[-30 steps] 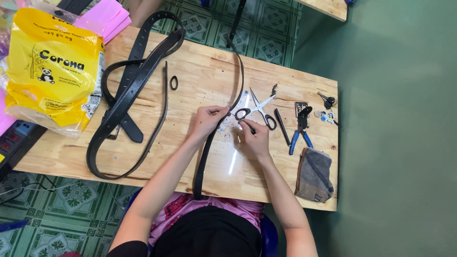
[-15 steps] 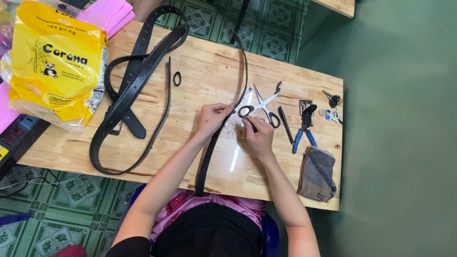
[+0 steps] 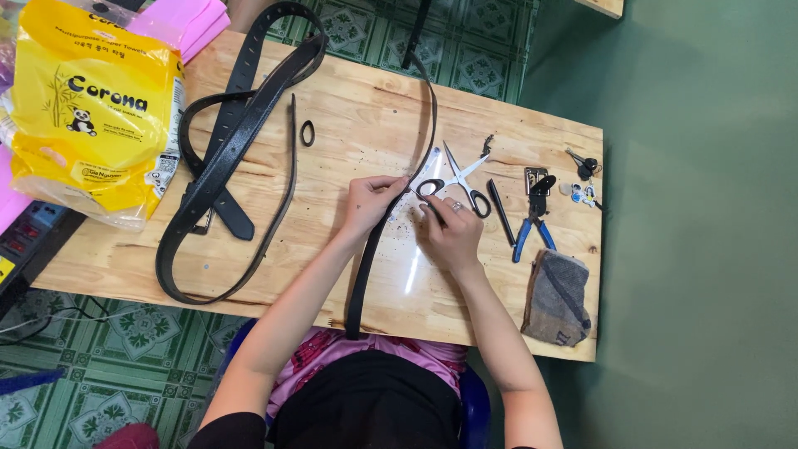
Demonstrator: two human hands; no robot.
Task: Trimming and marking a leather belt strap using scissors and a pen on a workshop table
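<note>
A long black belt (image 3: pixel 366 258) runs from the table's near edge up past the far edge. My left hand (image 3: pixel 370 202) pinches this belt at mid-length. My right hand (image 3: pixel 447 230) is closed around a small thin tool, its tip touching the belt beside my left fingers; the tool is mostly hidden. Scissors (image 3: pixel 455 179) with black handles lie open just beyond my right hand.
Several more black belts (image 3: pixel 224 166) lie looped at the left of the wooden table (image 3: pixel 357 108), with a small black loop (image 3: pixel 307 132). A yellow bag (image 3: pixel 91 108) sits far left. Blue-handled pliers (image 3: pixel 532 220), a black pen (image 3: pixel 500 212), keys (image 3: pixel 583 166) and a grey cloth (image 3: pixel 557 299) lie right.
Both hands stay on the belt at the same spot; only small finger shifts and a slight camera movement.
</note>
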